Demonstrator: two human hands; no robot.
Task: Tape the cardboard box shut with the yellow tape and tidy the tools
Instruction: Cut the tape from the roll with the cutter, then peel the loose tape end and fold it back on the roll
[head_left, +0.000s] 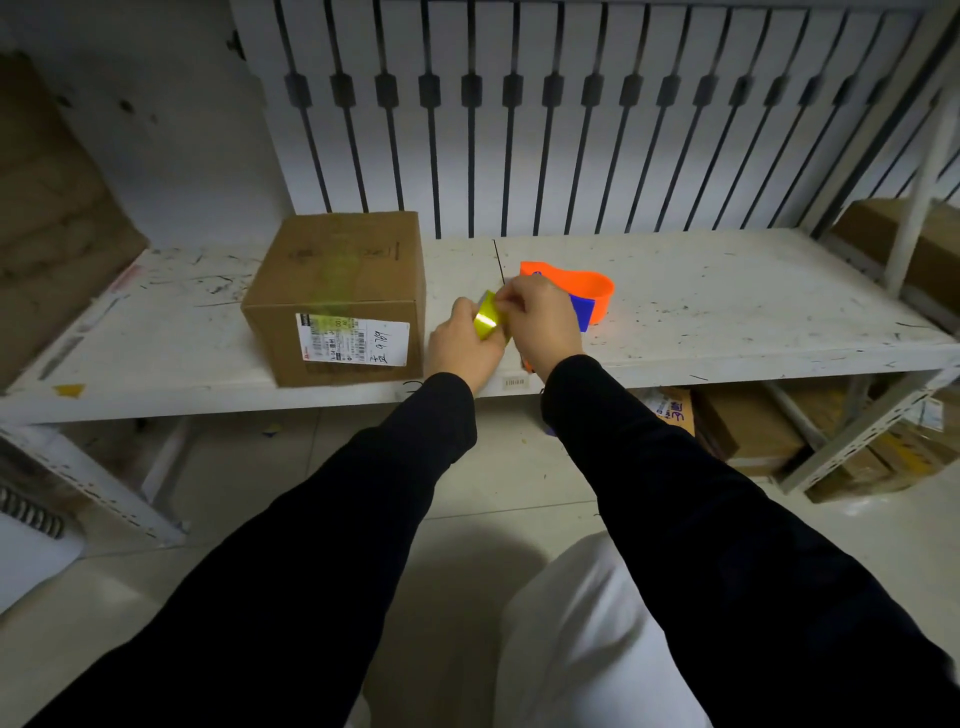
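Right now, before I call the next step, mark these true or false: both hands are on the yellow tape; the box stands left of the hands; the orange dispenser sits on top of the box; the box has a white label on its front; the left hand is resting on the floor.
1. Both hands, left hand and right hand, hold the yellow tape: true.
2. The cardboard box stands left of the hands: true.
3. The orange dispenser sits on the box: false, it is on the shelf, right of the hands.
4. White label on the box front: true.
5. Left hand on the floor: false, it is at the tape.
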